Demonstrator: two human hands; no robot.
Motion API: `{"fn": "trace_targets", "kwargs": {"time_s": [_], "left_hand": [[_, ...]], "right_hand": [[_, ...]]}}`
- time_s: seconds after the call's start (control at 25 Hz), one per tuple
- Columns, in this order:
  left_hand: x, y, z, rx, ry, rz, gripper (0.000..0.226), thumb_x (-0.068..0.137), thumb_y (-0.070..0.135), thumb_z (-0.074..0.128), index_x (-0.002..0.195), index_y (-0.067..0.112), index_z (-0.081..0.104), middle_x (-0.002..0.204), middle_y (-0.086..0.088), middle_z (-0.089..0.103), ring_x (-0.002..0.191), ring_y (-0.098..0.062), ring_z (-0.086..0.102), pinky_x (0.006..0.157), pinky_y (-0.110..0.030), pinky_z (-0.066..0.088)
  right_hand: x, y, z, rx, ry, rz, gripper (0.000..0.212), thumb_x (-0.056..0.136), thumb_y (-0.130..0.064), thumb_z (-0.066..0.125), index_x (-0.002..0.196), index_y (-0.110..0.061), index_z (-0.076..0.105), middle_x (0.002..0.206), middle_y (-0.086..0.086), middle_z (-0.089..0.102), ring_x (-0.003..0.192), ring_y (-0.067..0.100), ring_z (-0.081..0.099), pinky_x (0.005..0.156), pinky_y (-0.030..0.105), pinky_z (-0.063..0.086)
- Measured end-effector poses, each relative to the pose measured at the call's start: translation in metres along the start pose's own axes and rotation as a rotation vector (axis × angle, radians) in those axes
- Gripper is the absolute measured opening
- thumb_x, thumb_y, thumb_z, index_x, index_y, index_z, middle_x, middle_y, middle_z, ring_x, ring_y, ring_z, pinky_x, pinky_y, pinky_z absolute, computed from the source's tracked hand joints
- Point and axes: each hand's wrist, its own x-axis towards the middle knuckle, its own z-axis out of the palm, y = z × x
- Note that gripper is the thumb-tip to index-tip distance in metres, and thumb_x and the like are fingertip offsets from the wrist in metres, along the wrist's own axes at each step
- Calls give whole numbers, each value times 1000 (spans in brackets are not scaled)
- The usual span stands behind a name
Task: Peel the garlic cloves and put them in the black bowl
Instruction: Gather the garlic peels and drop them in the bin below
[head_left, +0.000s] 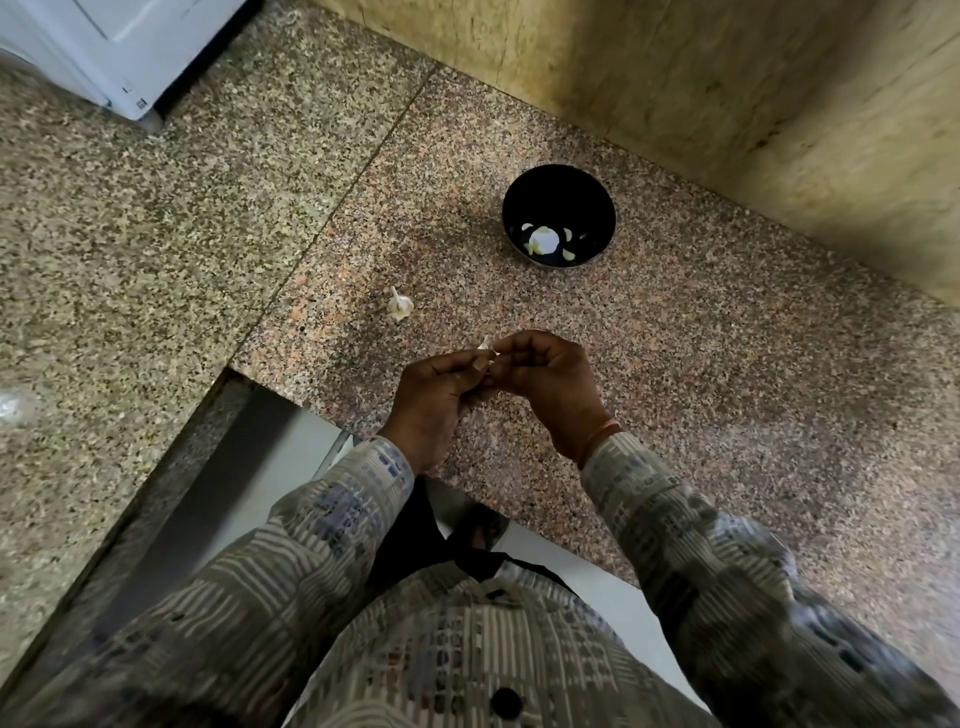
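The bowl (558, 195) is black; the garlic pieces (544, 240) in it are white to pale green. The countertop (701, 395) is speckled pink, brown and black. The sleeves (337, 519) carry beige-and-grey stripes with blue checks.

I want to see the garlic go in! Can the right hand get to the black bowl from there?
Probably yes. The black bowl sits open just beyond the right hand, with only bare counter between them. That hand and the left hand are pinching a garlic clove now, though.

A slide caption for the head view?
Peeling a garlic clove with left hand and right hand near the black bowl.
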Motion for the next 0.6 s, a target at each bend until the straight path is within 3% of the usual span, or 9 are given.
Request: {"fn": "trace_targets", "kwargs": {"time_s": [0.12, 0.24, 0.32, 0.44, 0.52, 0.6], "left_hand": [[2, 0, -4, -6, -37, -31, 18, 97, -3, 61, 106, 2, 75, 105, -14, 78, 95, -24, 76, 83, -33, 61], [5, 0, -6, -24, -40, -50, 19, 98, -4, 59, 107, 2, 74, 106, -15, 77, 98, -25, 75, 84, -34, 61], [9, 1, -8, -39, -26, -70, 19, 99, -4, 58, 107, 0, 75, 108, -17, 76, 98, -26, 75, 81, -31, 61], [14, 0, -13, 19, 64, -72, 18, 98, -4, 61, 110, -4, 74, 114, -22, 74, 95, -31, 75, 80, -35, 63], [19, 2, -17, 68, 176, -51, 13, 95, -2, 67, 105, -2, 75, 104, -21, 77, 90, -33, 75, 81, -41, 64], [26, 10, -19, 141, 247, -18, 8, 94, 4, 72, 100, 2, 77, 92, -18, 78, 80, -28, 75, 75, -41, 64]], "right_hand": [[5, 3, 0, 121, -15, 73, 23, 82, 7, 72, 104, 2, 71, 102, 29, 73, 91, 34, 71, 91, 54, 58], [9, 4, 5, 291, -19, 159, 20, 85, 8, 65, 103, 2, 69, 112, 33, 69, 95, 35, 68, 95, 50, 56], [14, 5, 8, 317, 37, 204, 18, 89, 10, 62, 99, -2, 69, 104, 28, 72, 93, 33, 67, 93, 49, 56], [34, 18, 3, -158, 198, 95, 16, 86, 0, 72, 89, -15, 75, 85, 6, 76, 78, 21, 70, 82, 47, 63], [45, 23, -3, -467, 182, 37, 11, 86, -12, 78, 91, -22, 78, 84, -5, 77, 77, 12, 72, 80, 40, 63], [51, 25, -8, -567, 135, 21, 11, 86, -17, 80, 96, -22, 79, 86, -7, 77, 79, 9, 73, 81, 34, 63]]}}
